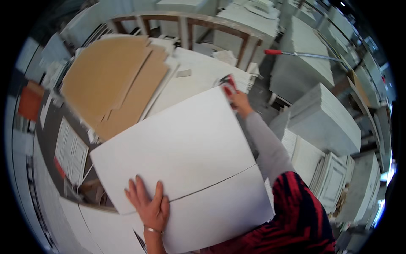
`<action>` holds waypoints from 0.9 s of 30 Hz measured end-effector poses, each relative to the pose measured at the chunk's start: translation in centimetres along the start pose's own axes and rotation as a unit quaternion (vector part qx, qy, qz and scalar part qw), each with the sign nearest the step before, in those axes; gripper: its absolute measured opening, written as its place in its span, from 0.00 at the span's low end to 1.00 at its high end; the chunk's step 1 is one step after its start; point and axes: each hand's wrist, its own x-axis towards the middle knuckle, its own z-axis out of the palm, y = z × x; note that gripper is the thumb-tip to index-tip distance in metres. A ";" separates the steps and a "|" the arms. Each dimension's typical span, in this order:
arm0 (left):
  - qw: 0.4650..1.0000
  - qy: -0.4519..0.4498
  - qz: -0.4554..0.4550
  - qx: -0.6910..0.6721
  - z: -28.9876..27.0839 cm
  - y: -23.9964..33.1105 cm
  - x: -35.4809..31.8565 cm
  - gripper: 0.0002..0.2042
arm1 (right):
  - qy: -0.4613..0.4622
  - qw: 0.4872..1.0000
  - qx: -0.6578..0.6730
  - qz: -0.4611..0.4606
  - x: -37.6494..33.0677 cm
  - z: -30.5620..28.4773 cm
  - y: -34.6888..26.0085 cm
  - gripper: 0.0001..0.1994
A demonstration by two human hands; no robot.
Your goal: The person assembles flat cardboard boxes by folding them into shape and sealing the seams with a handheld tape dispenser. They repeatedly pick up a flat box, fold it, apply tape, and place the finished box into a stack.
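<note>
Two large white panels lie edge to edge in front of me, a thin dark seam between them: a far panel [182, 144] and a near panel [224, 207]. My left hand [150, 203] rests flat beside the left end of the seam, fingers spread, holding nothing. At the far right corner of the far panel, my right hand [241, 102] grips a small red-and-black hand tool [229, 84] against the edge. The tool is slightly blurred and I cannot make out its exact kind. A silver bracelet circles my left wrist.
Brown board sheets [105, 80] lie on the white table [198, 70] beyond the panels. A wooden-framed rack [190, 25] stands behind it. Tall stacks of white panels [325, 118] line the right side, where a red-handled metal bar [296, 54] rests. Panelled doors [69, 150] are at left.
</note>
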 end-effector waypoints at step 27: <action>0.991 0.114 -0.054 -0.051 -0.2 -1.7 2.1 0.18 | -0.483 0.825 -0.184 -0.229 -23.5 20.9 -21.3 0.25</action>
